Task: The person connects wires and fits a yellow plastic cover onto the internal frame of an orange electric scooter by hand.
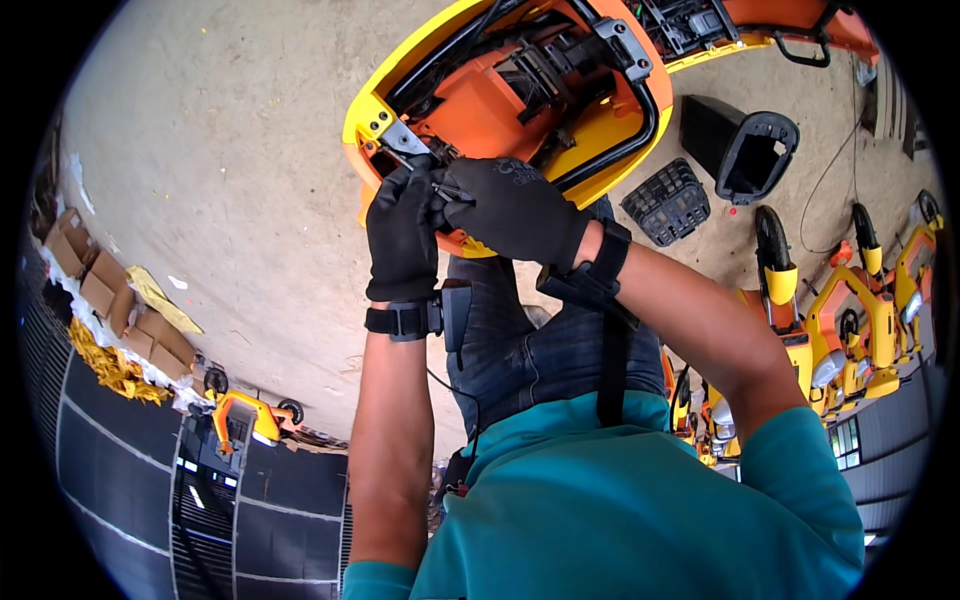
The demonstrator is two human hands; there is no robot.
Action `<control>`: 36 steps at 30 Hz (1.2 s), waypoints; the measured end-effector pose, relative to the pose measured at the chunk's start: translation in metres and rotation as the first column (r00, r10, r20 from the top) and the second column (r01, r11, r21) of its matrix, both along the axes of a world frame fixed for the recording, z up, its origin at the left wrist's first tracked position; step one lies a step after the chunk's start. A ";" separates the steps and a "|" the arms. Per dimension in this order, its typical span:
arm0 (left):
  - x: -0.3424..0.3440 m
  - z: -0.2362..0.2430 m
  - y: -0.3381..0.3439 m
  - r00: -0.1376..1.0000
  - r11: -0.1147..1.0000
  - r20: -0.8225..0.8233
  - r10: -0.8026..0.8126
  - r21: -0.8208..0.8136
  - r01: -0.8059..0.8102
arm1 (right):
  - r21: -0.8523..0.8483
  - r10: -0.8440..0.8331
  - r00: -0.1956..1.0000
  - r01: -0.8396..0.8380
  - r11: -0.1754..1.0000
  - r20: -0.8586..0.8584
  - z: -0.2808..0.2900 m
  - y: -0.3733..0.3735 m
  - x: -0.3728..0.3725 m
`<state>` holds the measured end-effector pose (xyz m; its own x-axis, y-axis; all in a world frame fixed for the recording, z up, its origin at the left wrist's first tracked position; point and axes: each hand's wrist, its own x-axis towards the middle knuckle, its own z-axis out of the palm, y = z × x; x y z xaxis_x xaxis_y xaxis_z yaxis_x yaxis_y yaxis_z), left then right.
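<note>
A yellow and orange vehicle body (510,85) with black tubes fills the top middle, with a silver bracket (400,135) at its left corner. Just below that bracket, my left hand (400,230) in a black glove is closed with its fingertips at the body's edge, near a thin metal piece. My right hand (515,205), also gloved, reaches in beside it, its fingers closed around a small dark thin object that I cannot make out. The fingertips of both hands meet and partly hide what they grip. Both wrists wear black straps.
A black hollow housing (710,145) and a black plastic grate (665,200) lie on the concrete floor (200,130) at right. Several yellow scooters (840,340) stand at far right, with a cable nearby. Cardboard boxes (105,280) and another yellow scooter (250,410) are at left.
</note>
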<state>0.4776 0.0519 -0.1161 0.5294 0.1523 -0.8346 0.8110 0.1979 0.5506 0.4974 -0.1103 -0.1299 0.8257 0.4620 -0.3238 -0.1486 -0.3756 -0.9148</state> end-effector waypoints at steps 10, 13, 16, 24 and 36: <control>-0.009 -0.005 0.017 0.993 0.988 0.116 -0.034 -0.143 0.051 | 0.002 -0.005 0.996 0.006 1.000 -0.095 0.020 0.011 0.010; -0.009 -0.005 0.021 0.961 0.978 0.190 -0.199 -0.025 0.207 | 0.073 0.005 0.968 0.014 0.997 -0.252 0.022 0.014 0.011; -0.009 -0.002 0.023 0.975 0.986 0.162 -0.152 -0.047 0.161 | 0.111 0.040 0.947 -0.004 0.994 -0.319 0.022 0.013 0.012; -0.004 -0.004 0.006 0.998 0.998 -0.008 -0.061 -0.008 0.061 | -0.019 -0.032 0.999 0.031 0.999 -0.040 0.005 0.000 -0.005; 0.007 0.006 0.003 0.999 0.996 0.035 -0.031 -0.078 0.034 | -0.027 -0.074 0.997 0.074 0.997 -0.018 0.008 0.008 -0.005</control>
<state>0.4843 0.0548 -0.1100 0.5613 0.0693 -0.8247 0.7988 0.2151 0.5618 0.4928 -0.1028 -0.1220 0.8507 0.3910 -0.3512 -0.1945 -0.3866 -0.9015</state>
